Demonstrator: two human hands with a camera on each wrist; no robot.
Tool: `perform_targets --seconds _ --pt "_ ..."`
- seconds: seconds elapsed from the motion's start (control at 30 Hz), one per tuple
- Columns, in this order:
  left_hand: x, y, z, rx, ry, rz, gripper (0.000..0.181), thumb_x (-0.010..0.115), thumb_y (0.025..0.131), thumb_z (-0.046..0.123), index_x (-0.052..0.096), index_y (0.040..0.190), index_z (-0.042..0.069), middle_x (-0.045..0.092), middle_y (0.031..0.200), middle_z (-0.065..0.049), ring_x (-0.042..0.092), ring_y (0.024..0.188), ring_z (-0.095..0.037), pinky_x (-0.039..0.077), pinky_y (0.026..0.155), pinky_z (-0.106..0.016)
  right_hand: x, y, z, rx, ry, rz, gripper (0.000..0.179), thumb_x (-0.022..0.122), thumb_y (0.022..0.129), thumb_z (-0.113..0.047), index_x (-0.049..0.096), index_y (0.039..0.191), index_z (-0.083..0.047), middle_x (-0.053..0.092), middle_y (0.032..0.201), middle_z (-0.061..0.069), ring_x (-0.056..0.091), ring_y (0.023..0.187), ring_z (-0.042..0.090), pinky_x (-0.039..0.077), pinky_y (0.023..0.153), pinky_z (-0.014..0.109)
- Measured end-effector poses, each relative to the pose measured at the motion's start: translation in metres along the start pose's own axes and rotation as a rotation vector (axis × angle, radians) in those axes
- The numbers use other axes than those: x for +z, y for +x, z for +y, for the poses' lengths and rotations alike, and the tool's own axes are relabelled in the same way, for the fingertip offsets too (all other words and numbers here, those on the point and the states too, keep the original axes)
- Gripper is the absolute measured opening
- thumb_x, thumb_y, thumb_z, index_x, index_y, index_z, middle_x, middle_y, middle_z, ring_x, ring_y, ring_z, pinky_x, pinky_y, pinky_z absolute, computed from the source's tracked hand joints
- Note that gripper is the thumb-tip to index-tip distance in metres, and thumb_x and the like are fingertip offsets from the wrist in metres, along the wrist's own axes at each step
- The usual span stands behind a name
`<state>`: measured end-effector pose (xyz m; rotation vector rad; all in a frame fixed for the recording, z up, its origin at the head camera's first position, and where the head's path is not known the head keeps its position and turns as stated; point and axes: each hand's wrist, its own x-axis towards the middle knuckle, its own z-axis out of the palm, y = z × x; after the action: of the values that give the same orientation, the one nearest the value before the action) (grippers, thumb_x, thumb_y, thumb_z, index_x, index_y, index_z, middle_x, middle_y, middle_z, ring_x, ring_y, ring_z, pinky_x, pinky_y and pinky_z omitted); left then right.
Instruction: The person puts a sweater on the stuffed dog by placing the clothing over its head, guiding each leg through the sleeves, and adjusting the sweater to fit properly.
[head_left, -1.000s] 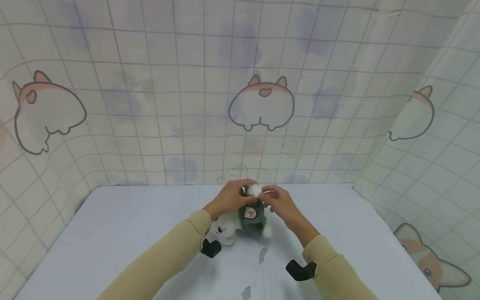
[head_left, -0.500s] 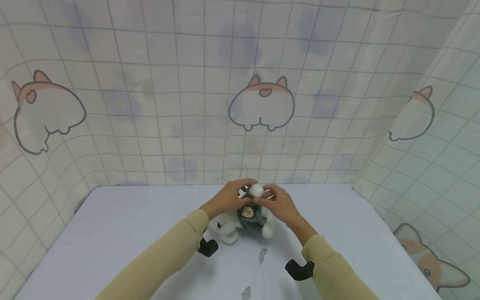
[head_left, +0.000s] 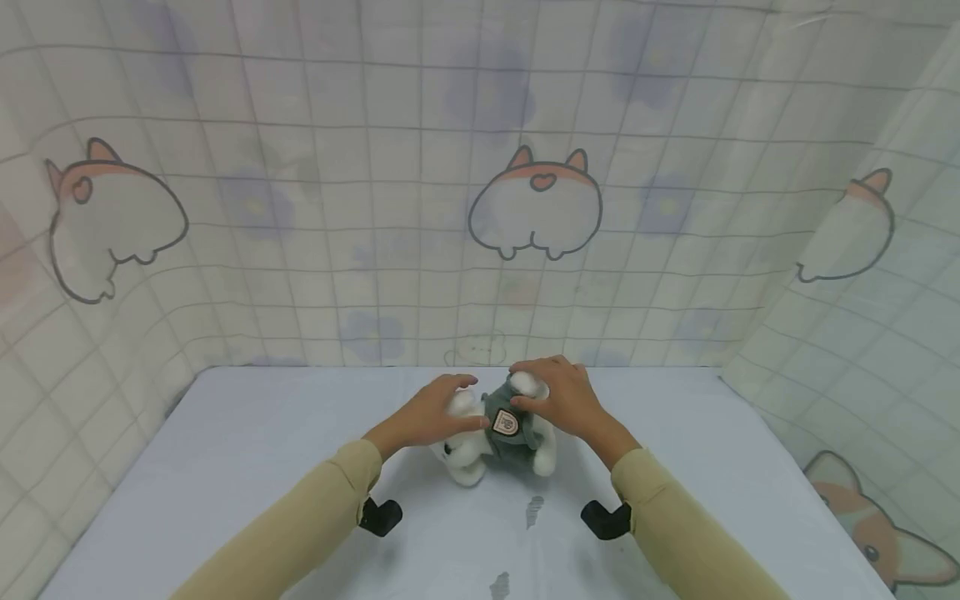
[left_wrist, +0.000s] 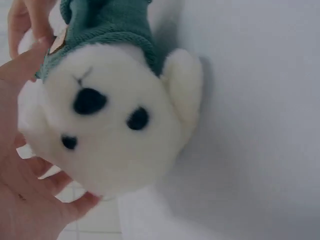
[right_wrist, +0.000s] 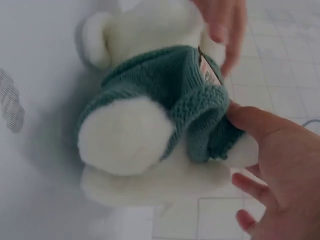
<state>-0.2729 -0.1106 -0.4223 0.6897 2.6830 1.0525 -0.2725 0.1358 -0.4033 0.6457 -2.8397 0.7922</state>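
A white plush bear (head_left: 467,454) in a green knitted sweater (right_wrist: 155,75) lies on its side on the table, head to the left. A light patch (head_left: 506,422) marks the sweater's front. My left hand (head_left: 429,413) cups the bear's head (left_wrist: 115,145), with the thumb along the neck and the fingers behind the head. My right hand (head_left: 564,397) holds the upper paw (right_wrist: 245,152) where it comes out of the sweater, the thumb resting on the knit. The lower paw (right_wrist: 125,137) sticks out through the sweater's other opening.
The white table (head_left: 285,433) extends around the bear, with two grey marks (head_left: 534,511) near its front. A grid-patterned curtain (head_left: 360,208) with dog drawings stands behind and along both sides. Black wrist devices (head_left: 381,517) hang below both forearms.
My left hand has left the raised paw and moved left to the bear's head. My right hand has closed over the paw. The sweater's patch now faces more toward the front.
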Motion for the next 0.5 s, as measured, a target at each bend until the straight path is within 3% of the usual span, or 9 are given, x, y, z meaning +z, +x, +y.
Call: perform_targets --seconds 0.1,0.23,0.37,0.5 --pt "0.004 -0.003 -0.006 -0.02 -0.018 -0.04 0.084 0.072 0.083 0.048 0.035 0.149 0.01 0.043 0.145 -0.013 0.047 0.127 -0.028 0.044 0.102 -0.048 -0.004 0.001 0.003 0.006 -0.005 -0.074 0.045 0.07 0.088 -0.035 0.06 0.128 -0.021 0.062 0.131 0.006 0.052 0.127 0.031 0.039 0.102 0.058" --pt "0.008 -0.002 -0.012 -0.026 -0.039 -0.033 0.085 0.075 0.081 0.042 0.034 0.148 0.009 0.047 0.14 -0.013 0.052 0.118 -0.025 0.048 0.095 -0.044 -0.007 0.0 0.008 -0.009 0.035 -0.187 0.05 0.065 0.093 -0.033 0.051 0.139 -0.021 0.056 0.14 0.005 0.052 0.129 0.029 0.044 0.104 0.051" --pt "0.006 0.002 -0.014 -0.027 -0.02 0.036 0.079 0.077 0.081 0.033 0.038 0.146 0.01 0.049 0.138 -0.013 0.053 0.116 -0.025 0.048 0.095 -0.045 -0.007 -0.001 0.011 -0.056 -0.05 -0.197 0.046 0.061 0.094 -0.037 0.052 0.138 -0.023 0.059 0.136 0.003 0.058 0.122 0.026 0.048 0.099 0.048" --pt "0.003 0.005 -0.017 -0.029 0.05 0.144 0.072 0.074 0.085 0.029 0.039 0.145 0.008 0.049 0.14 -0.014 0.052 0.122 -0.03 0.046 0.1 -0.047 -0.006 -0.003 0.009 -0.052 -0.135 -0.175 0.037 0.059 0.095 -0.039 0.057 0.124 -0.017 0.068 0.112 0.001 0.063 0.091 0.018 0.052 0.08 0.041"
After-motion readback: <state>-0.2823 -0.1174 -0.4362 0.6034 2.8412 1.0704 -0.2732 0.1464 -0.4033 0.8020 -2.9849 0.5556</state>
